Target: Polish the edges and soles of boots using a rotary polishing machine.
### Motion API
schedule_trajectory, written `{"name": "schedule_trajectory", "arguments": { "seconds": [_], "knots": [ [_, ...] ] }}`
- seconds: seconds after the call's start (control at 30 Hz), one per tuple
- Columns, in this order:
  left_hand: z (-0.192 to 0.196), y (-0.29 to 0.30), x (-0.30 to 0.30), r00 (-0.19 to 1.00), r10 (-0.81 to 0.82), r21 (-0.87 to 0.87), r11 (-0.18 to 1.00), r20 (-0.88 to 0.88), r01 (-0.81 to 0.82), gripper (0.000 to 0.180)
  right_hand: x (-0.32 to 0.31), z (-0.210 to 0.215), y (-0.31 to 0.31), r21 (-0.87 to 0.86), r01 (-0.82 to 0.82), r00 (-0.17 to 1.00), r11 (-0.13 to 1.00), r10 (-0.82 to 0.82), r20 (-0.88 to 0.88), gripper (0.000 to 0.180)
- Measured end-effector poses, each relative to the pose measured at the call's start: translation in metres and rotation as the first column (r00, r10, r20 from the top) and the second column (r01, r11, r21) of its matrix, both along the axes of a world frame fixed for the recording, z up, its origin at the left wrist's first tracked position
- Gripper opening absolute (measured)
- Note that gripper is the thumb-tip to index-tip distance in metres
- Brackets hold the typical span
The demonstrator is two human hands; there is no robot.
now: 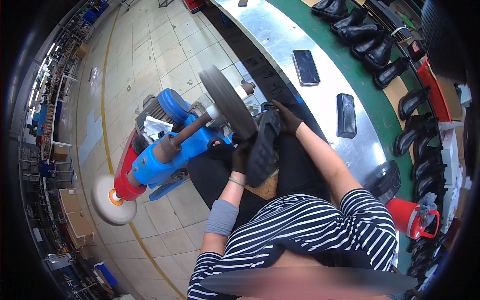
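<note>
While both hands (pixel 265 137) grip black shoe (pixel 262 150), sole touches grey wheel (pixel 227 102) edge; floor left open.

the shoe (pixel 262 150) hides most of the left hand (pixel 240 156), so its grip cannot be read. the right hand (pixel 289 120) wraps the shoe's far end, fingers (pixel 278 107) partly out of sight behind it. the grinding wheel (pixel 227 100) covers the shoe's toe. a blurred band (pixel 307 282) masks the lower edge. boots (pixel 420 140) along the right rim bend and cut off. shelves (pixel 47 100) far left are too small to tell.
</note>
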State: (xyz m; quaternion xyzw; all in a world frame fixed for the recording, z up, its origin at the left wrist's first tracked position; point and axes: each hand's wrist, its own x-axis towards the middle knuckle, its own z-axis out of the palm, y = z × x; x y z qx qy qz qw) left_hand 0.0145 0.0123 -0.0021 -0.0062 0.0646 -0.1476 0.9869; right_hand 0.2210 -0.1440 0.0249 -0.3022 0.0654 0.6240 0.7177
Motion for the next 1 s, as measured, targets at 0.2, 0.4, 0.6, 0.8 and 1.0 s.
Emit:
{"name": "schedule_trajectory", "arguments": {
  "seconds": [0.2,0.4,0.6,0.8,1.0],
  "knots": [
    [0.008,-0.029,0.015,0.865,0.446,0.521,0.807,-0.231,-0.277,0.035,-0.009,-0.023,0.02,0.041,0.13,0.991,0.991,-0.129,-0.026,0.039],
    [0.008,-0.036,0.006,0.775,0.43,0.361,0.89,-0.463,-0.278,0.029,-0.014,-0.023,0.034,-0.113,0.005,1.0,0.994,-0.002,0.027,0.047],
    [0.0,-0.046,-0.014,0.852,0.3,0.162,0.953,-0.43,-0.254,0.03,-0.01,-0.023,0.032,-0.175,-0.17,0.978,0.97,0.188,0.09,0.078],
    [-0.014,-0.068,-0.025,0.875,0.315,0.26,0.938,-0.368,-0.228,0.032,-0.009,-0.026,0.027,-0.274,-0.14,0.938,0.952,0.216,0.272,0.101],
    [-0.023,-0.085,-0.037,0.905,0.413,0.808,0.565,-0.1,-0.169,0.031,-0.02,0.008,0.018,-0.153,-0.149,0.941,0.977,0.188,0.283,0.084]
  ]
}}
